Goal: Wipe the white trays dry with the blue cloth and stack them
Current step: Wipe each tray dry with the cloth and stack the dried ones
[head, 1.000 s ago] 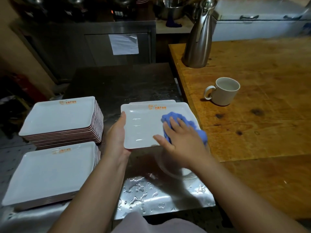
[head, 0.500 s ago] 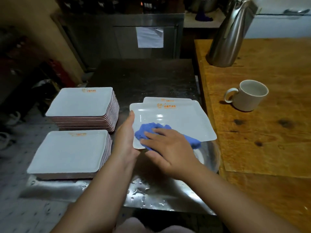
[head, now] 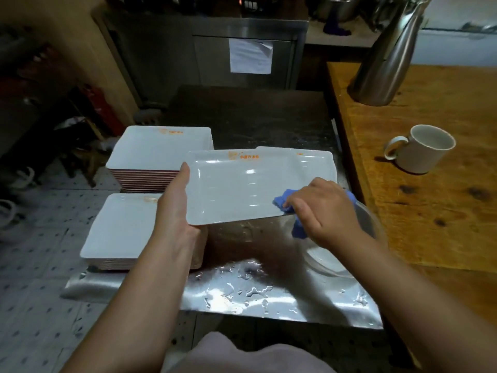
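The left hand point(head: 176, 208) still holds the white tray point(head: 236, 189) by its left edge, thumb along the rim, above the wet metal table point(head: 242, 292). The right hand point(head: 322, 211), its grip curled round the blue cloth point(head: 285, 201), has slid from the tray's near-left corner half a second ago to its near-right corner. Two stacks of trays point(head: 158, 154) sit left.

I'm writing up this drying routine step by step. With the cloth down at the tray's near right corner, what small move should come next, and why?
Probably lift the blue cloth off and carry the held tray left to the near stack. The right hand grips the cloth at the tray's near right corner, off the middle; the left hand holds the left edge, beside that stack.
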